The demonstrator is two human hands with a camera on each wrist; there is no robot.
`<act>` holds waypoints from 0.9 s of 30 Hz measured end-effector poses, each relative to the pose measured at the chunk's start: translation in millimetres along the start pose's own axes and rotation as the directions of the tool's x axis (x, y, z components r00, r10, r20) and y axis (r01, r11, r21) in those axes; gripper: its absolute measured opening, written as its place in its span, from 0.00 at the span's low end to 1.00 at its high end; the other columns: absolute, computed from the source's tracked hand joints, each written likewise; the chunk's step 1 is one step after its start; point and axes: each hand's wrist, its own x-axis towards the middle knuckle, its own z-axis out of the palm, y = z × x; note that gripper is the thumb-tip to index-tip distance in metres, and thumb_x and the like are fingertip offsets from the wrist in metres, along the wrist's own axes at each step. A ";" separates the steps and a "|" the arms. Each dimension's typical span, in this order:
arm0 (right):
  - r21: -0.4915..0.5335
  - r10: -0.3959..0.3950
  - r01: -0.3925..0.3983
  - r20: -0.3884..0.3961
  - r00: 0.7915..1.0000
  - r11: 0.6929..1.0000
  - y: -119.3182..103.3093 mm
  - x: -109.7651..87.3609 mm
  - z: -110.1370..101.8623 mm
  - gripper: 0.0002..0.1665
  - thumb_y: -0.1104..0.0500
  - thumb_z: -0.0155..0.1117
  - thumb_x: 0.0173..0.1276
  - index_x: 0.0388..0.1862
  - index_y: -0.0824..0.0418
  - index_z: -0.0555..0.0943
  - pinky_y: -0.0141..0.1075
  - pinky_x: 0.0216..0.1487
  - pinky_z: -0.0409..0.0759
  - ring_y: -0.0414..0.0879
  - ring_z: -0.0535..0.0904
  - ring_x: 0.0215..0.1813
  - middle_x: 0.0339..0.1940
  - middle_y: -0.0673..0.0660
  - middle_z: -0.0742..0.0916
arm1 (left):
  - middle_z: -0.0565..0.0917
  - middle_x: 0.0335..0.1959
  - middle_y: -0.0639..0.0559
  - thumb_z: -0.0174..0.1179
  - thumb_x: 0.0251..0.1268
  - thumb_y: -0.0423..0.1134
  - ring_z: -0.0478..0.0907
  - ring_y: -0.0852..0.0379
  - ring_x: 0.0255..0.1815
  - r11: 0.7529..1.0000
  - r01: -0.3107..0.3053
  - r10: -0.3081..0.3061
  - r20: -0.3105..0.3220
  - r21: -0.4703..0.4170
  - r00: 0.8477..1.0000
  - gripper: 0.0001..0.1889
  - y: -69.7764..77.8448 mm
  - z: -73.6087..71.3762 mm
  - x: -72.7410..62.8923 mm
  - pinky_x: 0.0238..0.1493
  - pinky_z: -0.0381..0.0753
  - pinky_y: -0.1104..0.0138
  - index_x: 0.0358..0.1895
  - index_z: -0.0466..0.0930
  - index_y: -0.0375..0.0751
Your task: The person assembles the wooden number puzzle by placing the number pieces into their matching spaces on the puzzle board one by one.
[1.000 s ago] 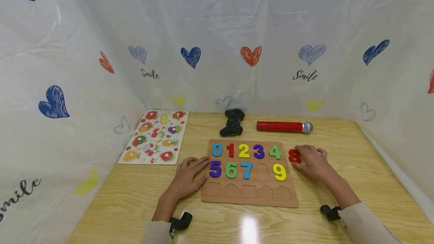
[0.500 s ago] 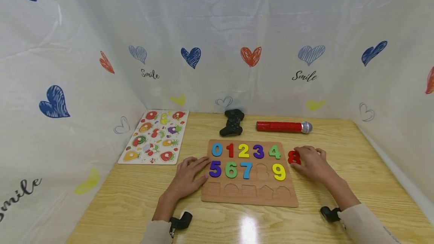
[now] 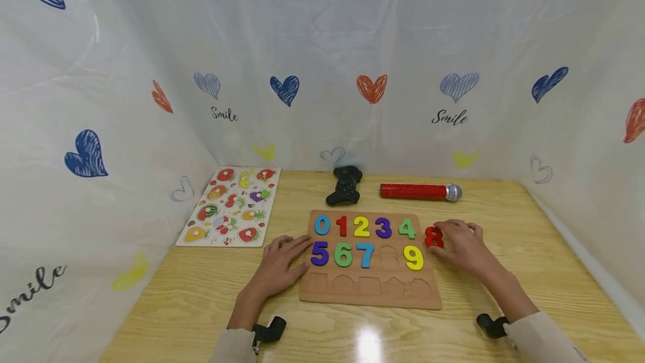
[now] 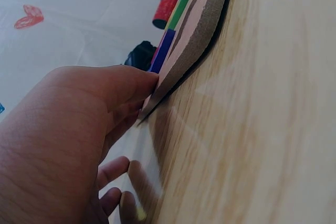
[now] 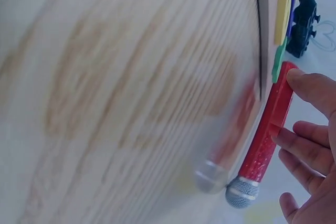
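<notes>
My right hand (image 3: 462, 248) pinches a red number 8 piece (image 3: 434, 237) between thumb and fingers, just off the right edge of the wooden number board (image 3: 347, 293). In the right wrist view the red 8 (image 5: 283, 93) overlaps the microphone behind it. The board carries colored numbers, among them a green 4 (image 3: 407, 228) and a yellow 9 (image 3: 414, 257); an 8-shaped recess (image 3: 389, 257) lies bare between the blue 7 (image 3: 365, 255) and the 9. My left hand (image 3: 277, 268) rests at the board's left edge, its thumb (image 4: 144, 80) touching the edge near the purple 5 (image 4: 163, 51).
Behind the board lie a black game controller (image 3: 345, 185) and a red microphone (image 3: 420, 191) with a silver head. A fruit puzzle board (image 3: 229, 206) sits at the back left. A white curtain with printed hearts (image 3: 372, 89) encloses the wooden table (image 3: 201, 296).
My right hand has shifted slightly left with the red 8, bringing it closer to the board's right edge. The left hand stays in place. The head view has tilted a little upward.
</notes>
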 end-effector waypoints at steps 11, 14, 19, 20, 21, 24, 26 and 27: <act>0.012 -0.035 0.035 -0.007 0.999 0.999 -23.0 -0.9 -1.9 0.32 0.52 0.78 0.59 0.58 0.67 0.81 0.66 0.59 0.53 0.65 0.71 0.62 0.51 0.65 0.85 | 0.69 0.74 0.58 0.56 0.72 0.55 0.61 0.46 0.69 1.000 0.005 -0.005 0.008 -0.008 1.000 0.28 0.3 -1.2 0.0 0.63 0.56 0.43 0.73 0.71 0.54; 0.013 -0.049 0.049 -0.009 0.999 0.999 -26.1 -1.4 0.1 0.31 0.54 0.79 0.58 0.58 0.67 0.81 0.65 0.59 0.53 0.64 0.71 0.62 0.50 0.63 0.86 | 0.69 0.74 0.57 0.56 0.72 0.55 0.61 0.45 0.69 1.000 0.003 -0.003 0.007 -0.010 1.000 0.28 0.9 -2.2 0.5 0.62 0.57 0.43 0.73 0.72 0.54; 0.018 -0.082 0.083 -0.026 0.996 0.996 -30.9 -2.7 3.1 0.31 0.54 0.80 0.57 0.57 0.66 0.81 0.65 0.60 0.53 0.63 0.72 0.62 0.49 0.60 0.86 | 0.69 0.74 0.57 0.55 0.72 0.55 0.61 0.45 0.69 1.000 0.001 -0.001 0.009 -0.010 1.000 0.28 1.0 -2.2 1.6 0.62 0.57 0.43 0.73 0.72 0.54; 0.017 -0.087 0.087 -0.027 0.996 0.996 -32.5 -2.8 3.2 0.31 0.54 0.80 0.57 0.57 0.66 0.81 0.65 0.60 0.54 0.64 0.72 0.62 0.49 0.60 0.86 | 0.69 0.74 0.57 0.55 0.72 0.55 0.61 0.45 0.69 1.000 0.000 0.000 0.007 -0.005 1.000 0.28 0.6 -1.7 1.6 0.62 0.57 0.43 0.73 0.72 0.55; 0.015 -0.091 0.091 -0.027 0.996 0.996 -34.2 -2.8 3.1 0.31 0.54 0.80 0.57 0.57 0.66 0.81 0.65 0.60 0.54 0.64 0.72 0.62 0.49 0.60 0.87 | 0.69 0.74 0.57 0.56 0.72 0.55 0.62 0.45 0.69 1.000 0.001 -0.001 0.006 -0.008 1.000 0.28 0.4 -1.4 1.6 0.62 0.57 0.43 0.73 0.72 0.55; 0.009 -0.099 0.099 -0.018 0.995 0.995 -39.9 -2.8 2.4 0.31 0.54 0.79 0.57 0.56 0.67 0.81 0.65 0.60 0.53 0.64 0.72 0.62 0.49 0.59 0.87 | 0.70 0.73 0.57 0.56 0.72 0.55 0.62 0.45 0.69 1.000 0.005 -0.005 0.000 -0.013 1.000 0.28 0.4 -1.3 0.9 0.61 0.58 0.44 0.73 0.72 0.55; 0.008 -0.102 0.102 -0.013 0.995 0.995 -42.9 -2.7 2.1 0.31 0.54 0.80 0.57 0.56 0.67 0.82 0.65 0.60 0.53 0.64 0.72 0.62 0.49 0.59 0.87 | 0.70 0.73 0.58 0.57 0.71 0.55 0.62 0.45 0.68 1.000 0.008 -0.008 -0.002 -0.017 1.000 0.28 0.9 -1.7 0.5 0.61 0.58 0.44 0.73 0.72 0.55; 0.008 -0.104 0.104 -0.012 0.994 0.995 -44.4 -2.8 2.0 0.30 0.54 0.80 0.57 0.56 0.67 0.82 0.65 0.60 0.53 0.64 0.72 0.62 0.49 0.59 0.87 | 0.70 0.73 0.58 0.57 0.72 0.55 0.62 0.44 0.69 1.000 0.009 -0.009 0.000 -0.023 1.000 0.28 1.3 -2.2 0.5 0.61 0.58 0.44 0.73 0.72 0.55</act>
